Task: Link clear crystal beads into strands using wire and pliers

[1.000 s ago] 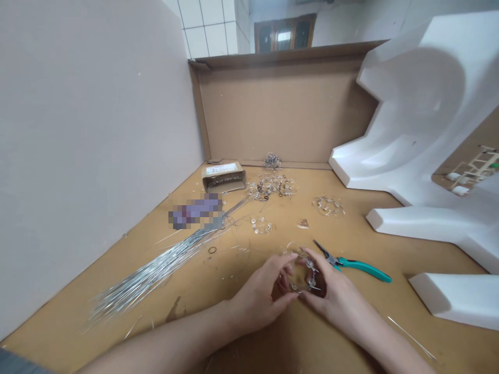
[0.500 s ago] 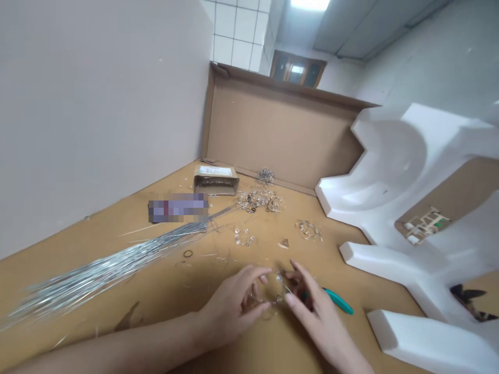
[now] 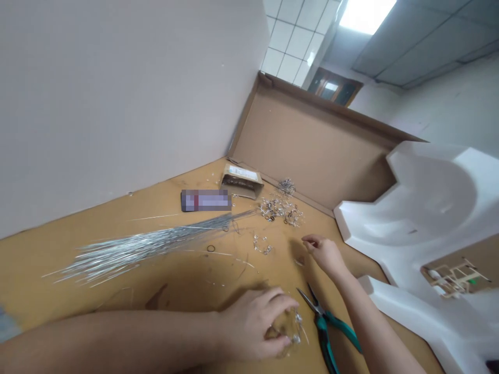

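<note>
My left hand (image 3: 259,323) is curled near the table's front, its thumb and fingers around a beaded wire ring (image 3: 297,326) with clear beads and a loose wire end. Farther out, my right hand (image 3: 324,254) hovers low over the table, its fingers drawn together. Whatever lies in or under those fingers is hidden. Between the two arms lie long-nose pliers (image 3: 320,314) with green and black handles, their jaws apart and pointing away from me. Beyond the left hand rests another beaded ring (image 3: 263,245).
A bundle of thin metal wires (image 3: 144,244) spreads across the left. Behind it are a blurred flat case (image 3: 206,200) and a small open carton (image 3: 242,182). Beaded pieces (image 3: 280,209) form a pile by the cardboard wall (image 3: 312,135). White foam blocks (image 3: 366,223) edge the right side.
My right hand has left the beaded ring in my left hand and moved outward, over where another beaded ring lay. The pliers are now uncovered. The view has turned.
</note>
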`<state>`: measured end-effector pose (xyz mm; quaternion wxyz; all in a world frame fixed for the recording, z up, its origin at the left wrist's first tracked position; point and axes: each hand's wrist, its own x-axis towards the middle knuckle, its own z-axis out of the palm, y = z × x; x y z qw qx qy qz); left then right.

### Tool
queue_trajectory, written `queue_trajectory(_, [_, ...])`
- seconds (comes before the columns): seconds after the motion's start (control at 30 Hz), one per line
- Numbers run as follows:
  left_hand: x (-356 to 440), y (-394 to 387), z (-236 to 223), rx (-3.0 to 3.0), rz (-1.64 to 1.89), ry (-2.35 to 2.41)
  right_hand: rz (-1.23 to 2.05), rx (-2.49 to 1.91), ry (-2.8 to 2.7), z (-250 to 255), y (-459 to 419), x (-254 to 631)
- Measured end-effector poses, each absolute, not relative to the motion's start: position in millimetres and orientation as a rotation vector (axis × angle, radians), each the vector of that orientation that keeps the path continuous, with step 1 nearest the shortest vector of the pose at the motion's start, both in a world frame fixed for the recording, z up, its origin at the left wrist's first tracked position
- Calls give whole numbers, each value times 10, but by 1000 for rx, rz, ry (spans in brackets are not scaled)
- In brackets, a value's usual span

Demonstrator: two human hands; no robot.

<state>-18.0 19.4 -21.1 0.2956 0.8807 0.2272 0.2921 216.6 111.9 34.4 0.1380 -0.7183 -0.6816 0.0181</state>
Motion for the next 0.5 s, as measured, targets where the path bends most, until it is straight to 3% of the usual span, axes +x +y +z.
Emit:
queue_trajectory(0.23, [-196, 232, -194, 2434, 632, 593, -258, -2013, -2633, 258, 1749, 1629])
queue_trajectory(0.5, [-114, 287, -423, 2565, 626, 568, -456, -1959, -2974, 185, 2032, 1504])
